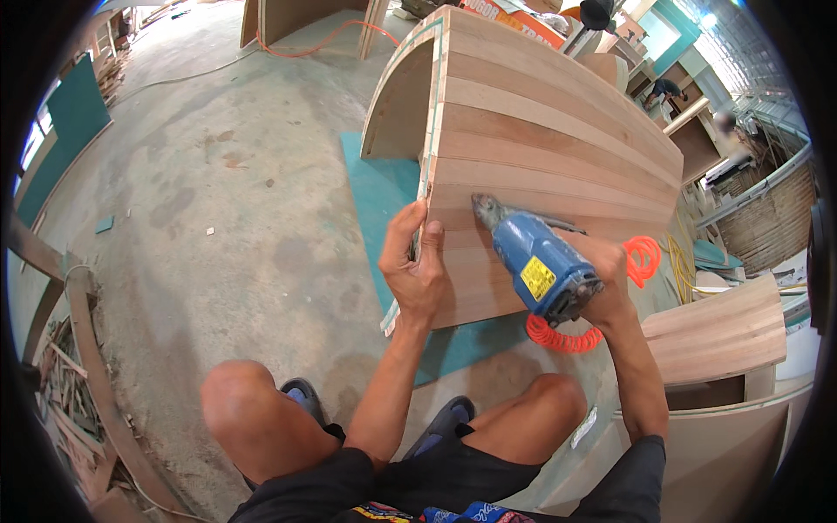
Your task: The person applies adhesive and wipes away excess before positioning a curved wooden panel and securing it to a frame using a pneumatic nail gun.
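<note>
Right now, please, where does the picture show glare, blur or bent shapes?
Head view: glare around the bright light at upper right; head view: a blurred patch over the distant person at far right; head view: fisheye bending near the dark rim, while the blue tool and striped wood look fairly clear.

Nail gun [532, 261] at panel [549, 131], board [370, 205] u/neath, hose [643, 253] R of gun, wood scraps [74, 405] far L
</note>
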### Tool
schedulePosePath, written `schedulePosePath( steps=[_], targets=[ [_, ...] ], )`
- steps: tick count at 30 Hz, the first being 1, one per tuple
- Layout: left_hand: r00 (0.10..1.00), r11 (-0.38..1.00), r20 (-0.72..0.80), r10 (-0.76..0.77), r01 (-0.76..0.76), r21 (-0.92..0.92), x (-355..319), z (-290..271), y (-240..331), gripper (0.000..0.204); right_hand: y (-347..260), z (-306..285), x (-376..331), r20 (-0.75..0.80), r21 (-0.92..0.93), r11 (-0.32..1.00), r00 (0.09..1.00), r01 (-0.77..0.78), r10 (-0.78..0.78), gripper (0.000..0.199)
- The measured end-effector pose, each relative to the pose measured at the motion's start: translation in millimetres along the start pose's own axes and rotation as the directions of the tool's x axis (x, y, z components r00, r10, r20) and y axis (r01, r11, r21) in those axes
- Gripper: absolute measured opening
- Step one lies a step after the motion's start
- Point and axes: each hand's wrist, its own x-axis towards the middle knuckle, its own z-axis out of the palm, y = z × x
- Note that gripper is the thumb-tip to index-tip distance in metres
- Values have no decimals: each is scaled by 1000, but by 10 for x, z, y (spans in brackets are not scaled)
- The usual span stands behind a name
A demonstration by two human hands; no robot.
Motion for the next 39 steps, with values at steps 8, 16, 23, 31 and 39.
schedulePosePath(
  steps=[8,16,23,31,39],
  targets=[
    [1000,1000,19,-23,23,-9,22,-55,-20,33,12,45,-23,2,-14,1000,1000,-1,1,35],
    [989,984,24,-144,140,110,-108,-181,67,56,-250,255,-437,27,170,948,963,-269,268,36],
    [989,975,142,47,-76,207,-67,-178,24,53,-343,496,-877,41,342,807,866,-481,499,35],
    [955,925,264,137,-218,311,284,64,210,49,-230,513,-993,-150,244,842,839,-480,522,23],
    [905,867,345,248,-367,338,811,361,362,53,44,787,-1048,-257,579,641,633,-503,730,22]
  ],
)
